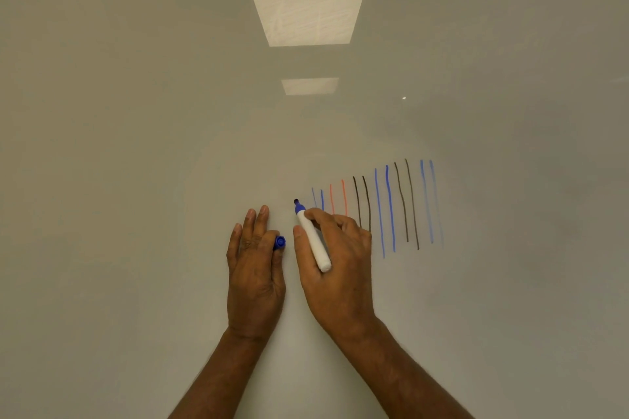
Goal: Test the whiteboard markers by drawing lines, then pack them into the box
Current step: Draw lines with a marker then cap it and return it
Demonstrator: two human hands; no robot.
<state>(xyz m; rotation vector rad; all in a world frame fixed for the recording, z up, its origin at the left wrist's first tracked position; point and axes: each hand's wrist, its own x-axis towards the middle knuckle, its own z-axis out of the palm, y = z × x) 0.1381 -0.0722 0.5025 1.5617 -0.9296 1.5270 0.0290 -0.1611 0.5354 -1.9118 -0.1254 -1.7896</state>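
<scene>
My right hand (335, 262) grips an uncapped blue whiteboard marker (313, 241) with a white barrel, its dark tip at the whiteboard (136, 146) just left of the drawn lines. My left hand (255, 265) holds the blue cap (279, 242) between thumb and index finger, its other fingers straight against the board. A row of test lines (374, 207) in blue, red and black runs to the right of the marker tip. No box is in view.
The whiteboard fills the whole view. Two bright ceiling-light reflections (308, 15) show on its upper middle. Bare board lies to the left of my hands and above the lines.
</scene>
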